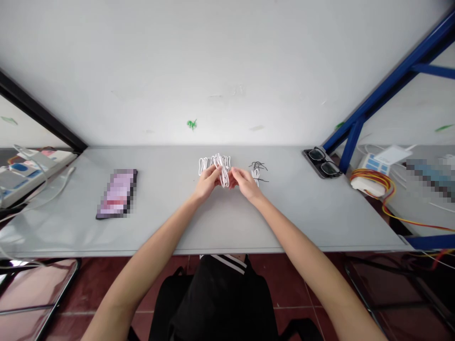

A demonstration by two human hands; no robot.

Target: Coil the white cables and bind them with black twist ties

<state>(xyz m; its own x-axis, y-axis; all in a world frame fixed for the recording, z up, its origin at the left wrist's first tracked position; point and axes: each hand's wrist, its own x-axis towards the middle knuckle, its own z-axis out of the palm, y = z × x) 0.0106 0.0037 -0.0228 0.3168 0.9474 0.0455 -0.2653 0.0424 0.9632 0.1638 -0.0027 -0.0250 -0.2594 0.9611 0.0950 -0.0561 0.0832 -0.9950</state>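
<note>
My left hand (207, 183) and my right hand (245, 183) meet above the middle of the grey tabletop (170, 232). Between them is a bundle of looped white cable (221, 166), standing up from my fingers. Both hands grip it, with my right fingertips pressed against its lower loops. Just beyond my right hand lies a small tangle of thin black wires with a white piece (256, 172). My right hand is close to it but does not seem to touch it.
A phone with a blurred screen (117, 194) lies left on the table, and black glasses (323, 162) sit on a dark tray at the far right. Beyond the right end are red-yellow wires (369, 182) and a blue metal frame (391, 85). A white wall (227, 61) backs the table.
</note>
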